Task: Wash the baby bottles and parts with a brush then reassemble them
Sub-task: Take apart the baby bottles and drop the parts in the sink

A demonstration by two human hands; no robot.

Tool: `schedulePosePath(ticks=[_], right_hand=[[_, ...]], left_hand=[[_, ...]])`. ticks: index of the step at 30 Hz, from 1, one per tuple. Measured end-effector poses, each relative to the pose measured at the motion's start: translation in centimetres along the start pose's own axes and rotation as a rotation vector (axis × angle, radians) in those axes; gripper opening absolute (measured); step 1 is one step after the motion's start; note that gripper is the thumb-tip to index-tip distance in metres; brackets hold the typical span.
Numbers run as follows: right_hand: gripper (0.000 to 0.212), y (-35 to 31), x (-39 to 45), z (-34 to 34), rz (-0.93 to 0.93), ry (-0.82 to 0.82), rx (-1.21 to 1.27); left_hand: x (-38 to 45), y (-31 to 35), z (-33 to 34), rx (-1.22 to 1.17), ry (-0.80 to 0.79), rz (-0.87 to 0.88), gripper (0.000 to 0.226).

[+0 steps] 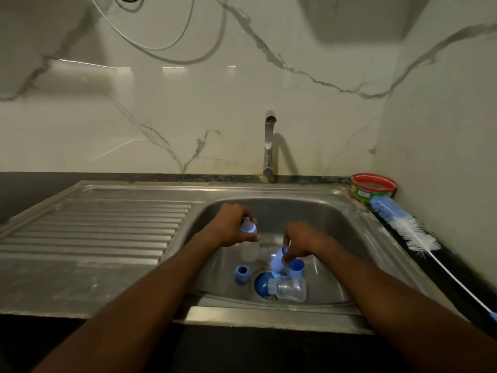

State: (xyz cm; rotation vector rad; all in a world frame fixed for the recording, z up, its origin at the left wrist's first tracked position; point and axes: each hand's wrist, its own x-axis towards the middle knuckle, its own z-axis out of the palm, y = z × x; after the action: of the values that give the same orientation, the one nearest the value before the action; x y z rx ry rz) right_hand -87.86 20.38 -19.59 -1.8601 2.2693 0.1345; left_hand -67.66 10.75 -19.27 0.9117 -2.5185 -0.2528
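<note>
Two clear bottles are in the sink (336, 216): your left hand (232, 224) curls around the capped bottle (250, 244), upright, and the open bottle (289, 288) lies on its side just below your right hand (301, 242). That hand pinches a pale cap (277, 262). Two blue rings (242, 273) flank it. One brush (408, 230) lies on the counter well to its right.
</note>
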Motion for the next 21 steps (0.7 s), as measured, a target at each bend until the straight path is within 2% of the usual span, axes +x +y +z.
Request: schedulePosePath(ticks=[4,6,9,11,13,15,19,21], right_hand=[[0.09,-0.1,-0.7,-0.5,-0.091,0.159,0.116],[0.095,-0.4,-1.3,-0.8,-0.175,0.19,0.261],[0.067,-0.7,-2.1,-1.1,-0.246,0.225,0.391],[0.046,-1.1,-2.7,-1.6,-0.248,0.263,0.45],[0.03,-2.0,-3.1,-2.0,-0.243,0.241,0.615],[0.026,-3.0,-3.3,-2.1,-0.247,0.248,0.703],[0.033,-3.5,-2.5,-1.8,-0.255,0.39,0.404],[0.038,-3.4,-2.3,-2.0,-0.243,0.458,0.162]], left_hand=[[0.0,0.5,-0.4,-0.091,0.103,0.049,0.041],[0.0,1.0,-0.6,-0.169,0.16,0.13,0.038],[-0.2,2.0,-1.0,-0.252,0.206,0.216,0.025],[-0.2,2.7,-1.3,-0.184,0.237,0.257,0.019],[0.1,3.1,-1.2,-0.096,0.261,0.267,0.03],[0.2,3.3,-1.3,-0.05,0.295,0.224,0.036],[0.1,3.3,-1.1,0.173,0.317,0.045,0.037],[0.2,2.4,-0.5,0.25,0.165,-0.113,0.028]])
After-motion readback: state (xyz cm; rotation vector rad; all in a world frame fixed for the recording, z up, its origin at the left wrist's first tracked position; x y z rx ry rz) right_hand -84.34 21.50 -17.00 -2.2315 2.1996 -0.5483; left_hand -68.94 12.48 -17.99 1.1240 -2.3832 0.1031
